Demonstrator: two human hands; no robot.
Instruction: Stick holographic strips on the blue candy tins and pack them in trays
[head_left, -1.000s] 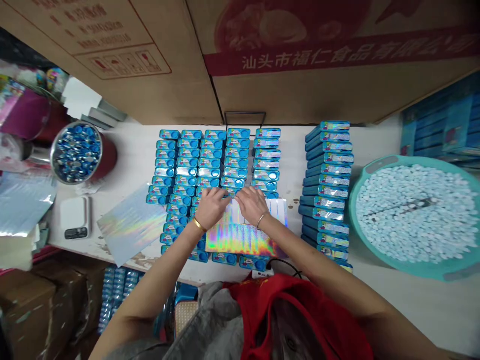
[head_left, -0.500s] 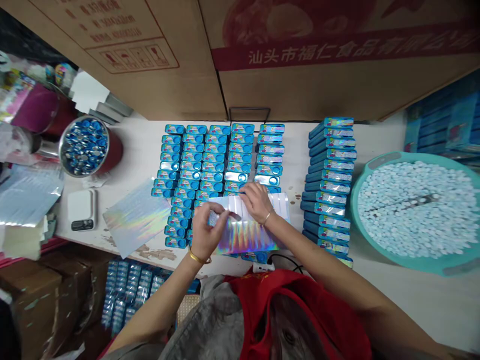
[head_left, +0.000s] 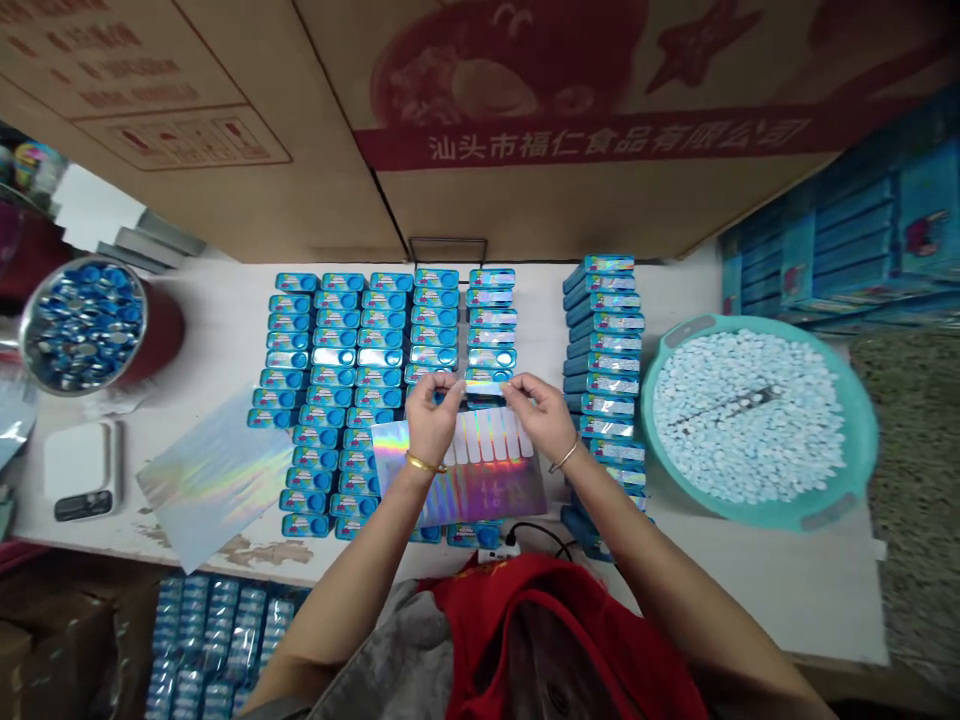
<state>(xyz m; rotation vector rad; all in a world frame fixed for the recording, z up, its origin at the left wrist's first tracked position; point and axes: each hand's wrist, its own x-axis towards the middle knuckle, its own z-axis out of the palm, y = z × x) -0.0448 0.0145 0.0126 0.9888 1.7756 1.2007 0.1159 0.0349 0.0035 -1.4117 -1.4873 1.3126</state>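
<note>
A narrow shiny sticker strip point(head_left: 484, 388) is stretched level between my two hands, over the rows of small blue boxes point(head_left: 379, 366). My left hand point(head_left: 433, 418) pinches its left end between thumb and forefinger. At the other end, my right hand point(head_left: 541, 416) pinches it the same way. Below the hands a holographic sticker sheet point(head_left: 480, 490) lies on top of the boxes, with several strip-shaped stickers along its upper half. The boxes behind the hands stand in columns, some of their tops glinting.
On the right are a column of blue boxes point(head_left: 606, 360) and a teal basin point(head_left: 862, 440) of pale small pieces. Left stand a metal pot point(head_left: 139, 330), a white scale point(head_left: 79, 460) and another shiny sheet point(head_left: 225, 470). Large cartons point(head_left: 525, 210) wall off the back.
My hands have lifted off the sheet and moved slightly forward, now holding one strip between them. The sheet lies lower and tilted. The view has shifted to the right.
</note>
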